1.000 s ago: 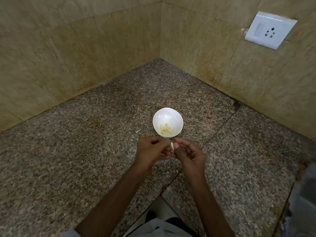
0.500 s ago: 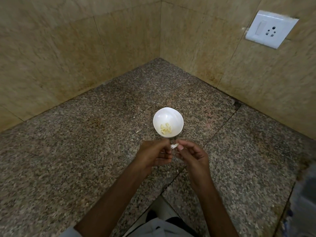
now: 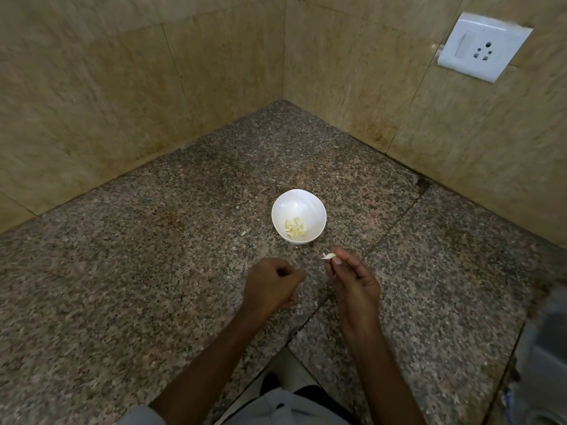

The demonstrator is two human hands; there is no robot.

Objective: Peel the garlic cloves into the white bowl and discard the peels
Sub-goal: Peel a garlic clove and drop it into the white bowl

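Fingers (image 3: 337,260) of the right hand (image 3: 356,286) are closed in a pinch on a clove (image 3: 329,256), which is gripped at its blunt end between thumb and fingertips. The clove's long axis is laid nearly level, across the view, and its pointed tip is turned left, towards the left hand (image 3: 271,285). It is held above the table (image 3: 153,271), just on the near side of the bowl (image 3: 299,197) and apart from its rim. The other right fingers are bent loosely under the pinch.

The left hand is held beside the right, apart from it, with its fingers curled into a loose fist, knuckles up. A pale sliver is seen at its fingertips, but whether anything is gripped cannot be told.

The bowl is set upright on the table, and a small heap of peeled cloves (image 3: 295,227) is gathered in its bottom. A pale scrap (image 3: 244,233) is left on the table just left of the bowl.
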